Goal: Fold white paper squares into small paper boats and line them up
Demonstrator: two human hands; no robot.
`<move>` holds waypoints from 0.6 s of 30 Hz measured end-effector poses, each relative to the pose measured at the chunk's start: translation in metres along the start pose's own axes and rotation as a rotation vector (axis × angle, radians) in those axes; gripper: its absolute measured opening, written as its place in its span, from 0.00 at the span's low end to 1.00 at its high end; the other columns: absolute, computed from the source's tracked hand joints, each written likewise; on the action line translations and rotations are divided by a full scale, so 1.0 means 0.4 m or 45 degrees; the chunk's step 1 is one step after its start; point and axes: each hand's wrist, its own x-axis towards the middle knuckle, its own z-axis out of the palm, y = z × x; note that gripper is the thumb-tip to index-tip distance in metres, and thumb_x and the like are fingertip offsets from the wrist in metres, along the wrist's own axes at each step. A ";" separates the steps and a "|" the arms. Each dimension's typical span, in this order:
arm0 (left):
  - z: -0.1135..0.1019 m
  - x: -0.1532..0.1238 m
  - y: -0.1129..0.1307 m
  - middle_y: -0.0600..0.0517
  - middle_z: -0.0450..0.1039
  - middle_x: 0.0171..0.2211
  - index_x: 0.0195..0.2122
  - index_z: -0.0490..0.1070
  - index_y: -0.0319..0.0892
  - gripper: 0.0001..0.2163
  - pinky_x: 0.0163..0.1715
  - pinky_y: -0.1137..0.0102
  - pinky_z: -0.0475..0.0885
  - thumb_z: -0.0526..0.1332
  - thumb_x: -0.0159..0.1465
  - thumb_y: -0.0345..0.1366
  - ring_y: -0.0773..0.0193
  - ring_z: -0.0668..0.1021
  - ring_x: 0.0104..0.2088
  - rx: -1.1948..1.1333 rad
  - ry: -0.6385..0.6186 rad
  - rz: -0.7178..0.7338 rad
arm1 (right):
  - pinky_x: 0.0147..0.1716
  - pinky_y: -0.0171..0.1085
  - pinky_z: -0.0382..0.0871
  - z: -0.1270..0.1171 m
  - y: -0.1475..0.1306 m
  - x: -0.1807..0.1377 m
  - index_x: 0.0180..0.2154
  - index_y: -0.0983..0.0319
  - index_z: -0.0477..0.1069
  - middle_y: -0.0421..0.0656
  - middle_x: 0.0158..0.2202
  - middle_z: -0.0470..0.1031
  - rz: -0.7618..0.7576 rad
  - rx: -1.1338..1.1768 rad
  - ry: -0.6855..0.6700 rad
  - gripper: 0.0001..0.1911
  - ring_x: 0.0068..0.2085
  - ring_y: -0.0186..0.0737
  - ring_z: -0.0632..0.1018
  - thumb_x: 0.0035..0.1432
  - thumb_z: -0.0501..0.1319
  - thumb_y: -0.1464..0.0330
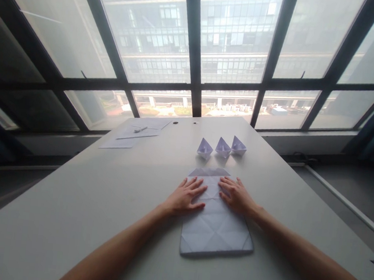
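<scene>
a white, creased rectangular paper sheet [215,232] lies on the smooth white surface [99,215], right of the middle, its near edge slightly raised and crossed fold lines showing on its near half. farther up the sheet, the left hand [186,197] lies palm down on its left side, fingers spread wide, gripping nothing. the right hand [236,195] lies likewise on the right side, fingers extended and a little apart. the sheet's far end shows pointed folds. just beyond stand three small white folded-paper shapes with pointed peaks [223,147], in a row slanting away to the right. far left lie loose white paper sheets [116,143], a pale slim pen [140,130] on top. behind stand large dark-framed windows [196,87].
</scene>
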 end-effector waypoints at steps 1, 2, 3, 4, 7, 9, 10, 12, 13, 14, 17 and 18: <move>-0.002 0.000 0.000 0.48 0.47 0.71 0.68 0.55 0.53 0.32 0.67 0.47 0.45 0.56 0.66 0.58 0.45 0.52 0.70 -0.001 -0.013 0.007 | 0.64 0.63 0.46 -0.001 0.000 0.000 0.57 0.55 0.69 0.48 0.63 0.67 0.001 0.000 -0.006 0.20 0.65 0.51 0.64 0.64 0.56 0.64; -0.004 0.000 0.000 0.48 0.47 0.71 0.68 0.55 0.53 0.33 0.67 0.47 0.45 0.56 0.65 0.59 0.45 0.51 0.70 -0.004 -0.019 0.010 | 0.64 0.62 0.47 -0.002 -0.001 0.000 0.57 0.55 0.69 0.49 0.63 0.67 0.002 -0.001 -0.010 0.20 0.65 0.50 0.64 0.64 0.56 0.64; -0.006 0.000 0.000 0.48 0.47 0.71 0.68 0.55 0.53 0.34 0.67 0.47 0.44 0.56 0.65 0.60 0.45 0.51 0.70 -0.006 -0.022 0.011 | 0.64 0.61 0.48 -0.003 -0.001 0.001 0.57 0.56 0.69 0.49 0.63 0.67 0.003 -0.003 -0.014 0.20 0.65 0.50 0.64 0.64 0.56 0.64; -0.008 0.000 0.001 0.48 0.46 0.71 0.69 0.54 0.53 0.34 0.67 0.47 0.44 0.56 0.65 0.60 0.45 0.51 0.70 -0.008 -0.023 0.010 | 0.64 0.60 0.49 -0.004 -0.002 0.001 0.57 0.56 0.69 0.49 0.63 0.67 0.005 -0.006 -0.015 0.20 0.65 0.50 0.64 0.65 0.56 0.64; -0.009 0.001 0.003 0.47 0.47 0.71 0.69 0.55 0.53 0.34 0.67 0.47 0.44 0.56 0.65 0.60 0.45 0.51 0.70 -0.004 -0.024 0.007 | 0.64 0.59 0.49 -0.007 -0.005 0.000 0.57 0.57 0.69 0.50 0.63 0.67 0.003 -0.017 -0.014 0.20 0.65 0.50 0.64 0.65 0.56 0.64; -0.008 0.001 0.003 0.47 0.47 0.71 0.68 0.55 0.52 0.34 0.67 0.46 0.44 0.56 0.65 0.60 0.45 0.51 0.70 -0.003 -0.015 0.013 | 0.65 0.59 0.49 -0.008 -0.005 0.000 0.57 0.57 0.70 0.49 0.63 0.67 -0.010 -0.021 -0.008 0.20 0.65 0.50 0.65 0.65 0.56 0.64; -0.007 0.001 0.002 0.47 0.48 0.70 0.68 0.56 0.52 0.34 0.67 0.47 0.45 0.56 0.65 0.60 0.44 0.52 0.70 -0.004 -0.008 0.017 | 0.65 0.58 0.48 -0.008 -0.004 0.000 0.57 0.57 0.70 0.49 0.62 0.67 -0.018 -0.023 -0.003 0.20 0.65 0.49 0.64 0.65 0.56 0.64; -0.004 0.002 0.001 0.46 0.48 0.70 0.68 0.56 0.51 0.33 0.67 0.47 0.46 0.57 0.65 0.59 0.44 0.52 0.69 -0.009 0.005 0.025 | 0.65 0.57 0.48 -0.007 -0.002 0.000 0.57 0.57 0.70 0.49 0.63 0.67 -0.035 -0.025 0.003 0.20 0.65 0.49 0.64 0.65 0.56 0.64; -0.003 0.002 0.000 0.47 0.48 0.70 0.68 0.57 0.51 0.33 0.67 0.48 0.46 0.57 0.65 0.58 0.44 0.53 0.69 -0.011 0.009 0.027 | 0.65 0.57 0.48 -0.007 0.000 0.000 0.57 0.58 0.70 0.50 0.63 0.67 -0.045 -0.025 0.004 0.20 0.66 0.49 0.63 0.65 0.56 0.64; -0.002 0.003 0.000 0.47 0.48 0.70 0.68 0.57 0.51 0.33 0.67 0.48 0.46 0.57 0.65 0.58 0.44 0.53 0.69 -0.013 0.010 0.027 | 0.66 0.57 0.47 -0.007 0.001 0.000 0.57 0.58 0.70 0.50 0.63 0.66 -0.055 -0.024 0.004 0.20 0.66 0.49 0.63 0.65 0.56 0.64; -0.001 0.003 0.000 0.46 0.48 0.70 0.68 0.57 0.50 0.33 0.67 0.49 0.47 0.58 0.65 0.57 0.45 0.53 0.69 -0.021 0.016 0.027 | 0.66 0.57 0.47 -0.007 0.004 0.001 0.56 0.59 0.70 0.50 0.63 0.66 -0.081 -0.014 -0.001 0.19 0.66 0.49 0.62 0.65 0.56 0.64; -0.001 0.003 0.000 0.46 0.49 0.70 0.68 0.56 0.50 0.34 0.67 0.49 0.47 0.58 0.65 0.57 0.46 0.54 0.69 -0.027 0.020 0.029 | 0.66 0.57 0.48 -0.007 0.005 0.001 0.56 0.58 0.71 0.50 0.63 0.66 -0.089 -0.010 -0.004 0.19 0.66 0.49 0.63 0.66 0.55 0.64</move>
